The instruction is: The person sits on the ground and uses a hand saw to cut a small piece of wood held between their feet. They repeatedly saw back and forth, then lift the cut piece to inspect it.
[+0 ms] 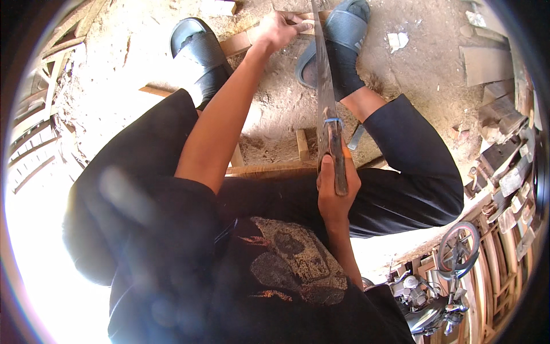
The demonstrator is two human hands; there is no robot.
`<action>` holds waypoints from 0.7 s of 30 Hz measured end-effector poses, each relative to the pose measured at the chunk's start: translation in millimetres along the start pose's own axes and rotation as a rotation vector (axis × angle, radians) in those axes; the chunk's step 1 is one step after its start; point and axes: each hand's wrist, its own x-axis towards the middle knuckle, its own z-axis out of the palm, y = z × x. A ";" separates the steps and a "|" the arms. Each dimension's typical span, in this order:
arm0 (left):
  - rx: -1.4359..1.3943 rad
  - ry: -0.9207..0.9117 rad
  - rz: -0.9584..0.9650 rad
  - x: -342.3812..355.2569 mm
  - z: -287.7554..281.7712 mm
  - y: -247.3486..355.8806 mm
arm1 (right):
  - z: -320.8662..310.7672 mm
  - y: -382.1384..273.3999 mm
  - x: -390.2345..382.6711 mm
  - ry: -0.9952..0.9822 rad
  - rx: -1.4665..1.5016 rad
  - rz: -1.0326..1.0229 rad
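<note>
My right hand (338, 186) is wrapped round the worn handle of a handsaw (324, 74). The saw's long blade points away from me, and a blue band circles it near the handle. Farther out, my left hand (279, 30) grips a wooden strip (236, 43), fingers close to the left side of the blade. The strip lies low between my feet and runs across the far end of the saw. Whether the teeth are inside the wood cannot be made out from here.
Sandals (201, 47) are on both feet, one on either side of the strip. Short wood pieces (302, 144) lie on the dirt floor below me. A pale scrap (397, 41) sits beyond my right foot. Stacked offcuts (504, 120) and a motorcycle (427, 298) stand at the right.
</note>
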 end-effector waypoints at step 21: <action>-0.038 0.066 0.131 28.3 3.7 -12.4 | -40.2 -26.8 -58.2 -0.071 -0.105 0.185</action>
